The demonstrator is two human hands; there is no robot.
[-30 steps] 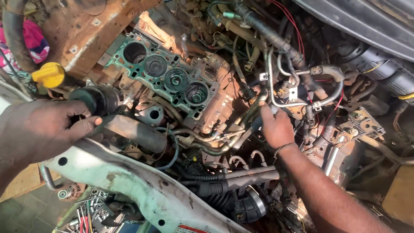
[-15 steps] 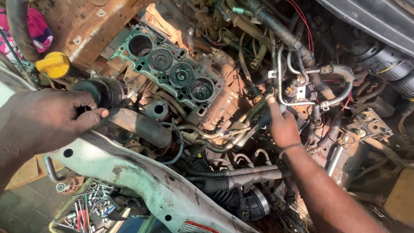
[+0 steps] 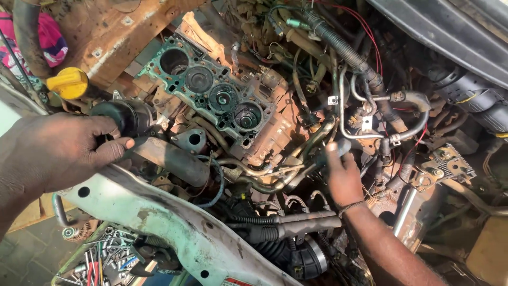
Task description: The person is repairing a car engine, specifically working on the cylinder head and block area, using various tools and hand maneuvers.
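Plainly the engine is well stripped: the engine block lies bare, head off, four cylinder bores open with piston crowns showing. Left of the block, the left hand has its fingers wrapped on a black cylindrical part, thumb pressed along it. Right of the block, the right hand reaches among the metal pipes, fingers curled about one; how tightly, I cannot tell. Hoses and wiring right of the block remain attached. A yellow cap sits left of it.
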